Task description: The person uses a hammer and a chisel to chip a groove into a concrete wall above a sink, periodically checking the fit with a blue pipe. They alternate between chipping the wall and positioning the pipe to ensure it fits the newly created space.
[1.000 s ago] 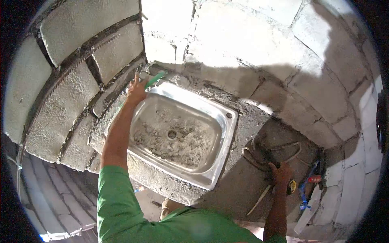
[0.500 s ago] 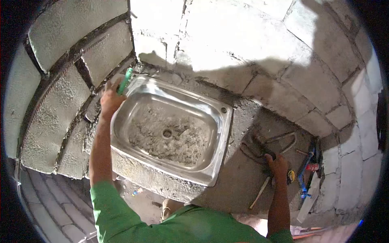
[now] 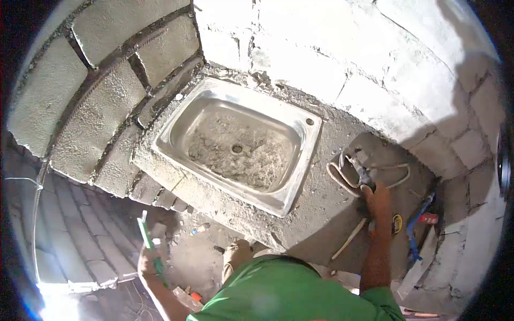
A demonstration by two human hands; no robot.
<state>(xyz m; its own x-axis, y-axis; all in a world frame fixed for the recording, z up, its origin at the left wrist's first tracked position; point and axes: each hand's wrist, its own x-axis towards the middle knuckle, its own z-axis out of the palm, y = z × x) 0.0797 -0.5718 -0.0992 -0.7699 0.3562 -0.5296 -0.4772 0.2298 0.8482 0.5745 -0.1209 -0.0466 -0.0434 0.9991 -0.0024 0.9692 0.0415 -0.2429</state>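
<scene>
Two hands are in view, both mine and both occupied. My left hand (image 3: 149, 260), at 8 o'clock from the centre of my view, is closed around a long green strip (image 3: 144, 234), tilted, its pale tip toward 11 o'clock; both are clear of the counter (image 3: 201, 199) edge. My right hand (image 3: 379, 199), toward 4 o'clock, grips a dark tool (image 3: 364, 177) over the counter; its exact type I cannot tell. Loops of pale cord (image 3: 399, 181) lie around the tool.

The steel sink (image 3: 300, 179) sits in the counter near the centre, apart from both hands, with grey rubble (image 3: 222, 167) around its drain (image 3: 237, 149) and a round hole at its 2 o'clock corner. At 4 o'clock, a yellow-edged tape measure (image 3: 397, 224) lies just beside my right forearm; a blue pipe (image 3: 412, 229) and a red fitting (image 3: 428, 218) lie farther out.
</scene>
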